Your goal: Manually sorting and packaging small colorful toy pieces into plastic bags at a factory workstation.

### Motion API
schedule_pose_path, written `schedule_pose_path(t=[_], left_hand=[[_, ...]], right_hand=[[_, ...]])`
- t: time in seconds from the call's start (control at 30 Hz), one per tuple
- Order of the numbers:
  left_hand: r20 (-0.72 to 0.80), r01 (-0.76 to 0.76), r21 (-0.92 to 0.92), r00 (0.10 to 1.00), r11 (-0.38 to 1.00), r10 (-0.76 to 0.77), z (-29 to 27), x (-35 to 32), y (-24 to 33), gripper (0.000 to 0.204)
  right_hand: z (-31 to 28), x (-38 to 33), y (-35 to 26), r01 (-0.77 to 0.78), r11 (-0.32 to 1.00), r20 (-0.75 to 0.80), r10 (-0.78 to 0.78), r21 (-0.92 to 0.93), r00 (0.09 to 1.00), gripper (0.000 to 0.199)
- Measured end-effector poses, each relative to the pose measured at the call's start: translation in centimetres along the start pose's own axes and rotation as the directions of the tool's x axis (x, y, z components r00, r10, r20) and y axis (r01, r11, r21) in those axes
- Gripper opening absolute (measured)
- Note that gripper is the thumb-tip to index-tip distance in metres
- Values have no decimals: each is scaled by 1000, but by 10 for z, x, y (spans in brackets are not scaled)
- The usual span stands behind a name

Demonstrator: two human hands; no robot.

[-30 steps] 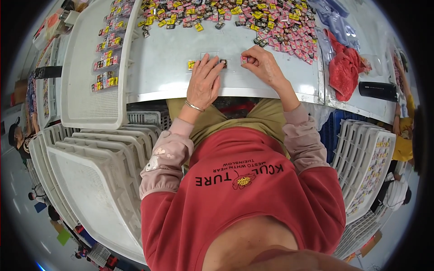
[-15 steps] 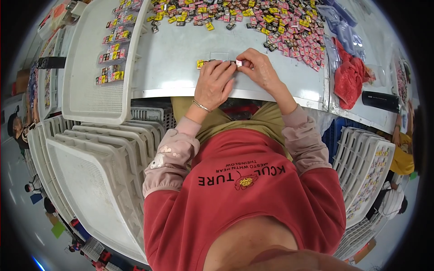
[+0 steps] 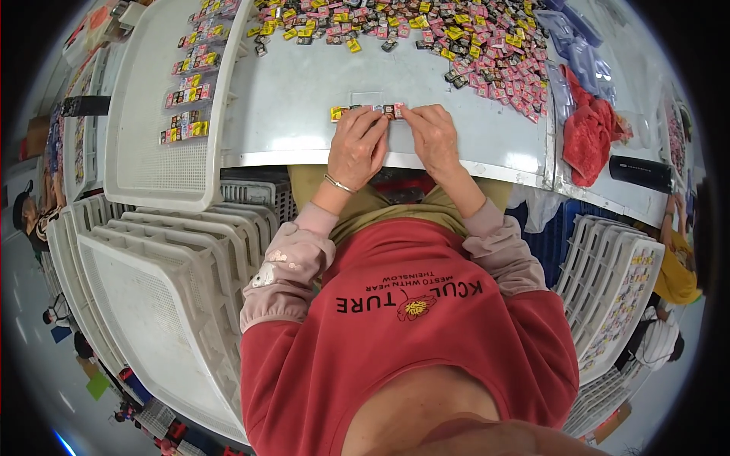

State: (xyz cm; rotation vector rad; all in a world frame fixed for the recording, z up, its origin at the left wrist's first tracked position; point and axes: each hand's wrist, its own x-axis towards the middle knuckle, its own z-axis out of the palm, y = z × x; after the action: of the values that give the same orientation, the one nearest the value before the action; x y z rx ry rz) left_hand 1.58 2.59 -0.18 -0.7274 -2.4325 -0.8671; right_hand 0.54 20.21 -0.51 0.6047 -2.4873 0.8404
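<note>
A clear plastic case (image 3: pixel 367 96) lies near the front edge of the table, with a row of small printed blocks in pink, yellow and black along it. My left hand (image 3: pixel 356 146) covers the middle of this row, its fingers curled together against it. At the right end sits a small pink block (image 3: pixel 397 110). The curled fingertips of my right hand (image 3: pixel 433 138) press against that block's outer side. Parts of the row are hidden under my left fingers.
A large pile of loose small blocks (image 3: pixel 487 53) spreads over the far side of the table (image 3: pixel 304 83). On the left, a white mesh tray (image 3: pixel 163 163) holds several filled cases. White trays (image 3: pixel 152 281) are stacked below it. A red cloth (image 3: pixel 585 144) lies at right.
My right hand has lowered and turned its fingers inward, and the pink block it pinched now sits at the row's right end. My left hand stays on the row.
</note>
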Motion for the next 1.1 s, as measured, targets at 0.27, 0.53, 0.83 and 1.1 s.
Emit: schedule_pose_path(t=[0.27,0.53,0.83,1.1], left_hand=[[41,39,32,998,999,-40,-1,-7,4,38],[5,85,91,996,992,-86,-18,2,11,39],[68,-10,42,998,999,7,-11,-5,-24,36],[-122,198,-88,971,976,-208,-29,-4,-26,37]], right_hand=[[-13,5,-13,-40,999,116,39,3,992,32],[-13,15,-1,36,997,184,-22,-71,983,35],[-32,77,86,-70,992,-18,68,-108,998,21],[-19,98,113,-12,922,170,85,-387,982,21]])
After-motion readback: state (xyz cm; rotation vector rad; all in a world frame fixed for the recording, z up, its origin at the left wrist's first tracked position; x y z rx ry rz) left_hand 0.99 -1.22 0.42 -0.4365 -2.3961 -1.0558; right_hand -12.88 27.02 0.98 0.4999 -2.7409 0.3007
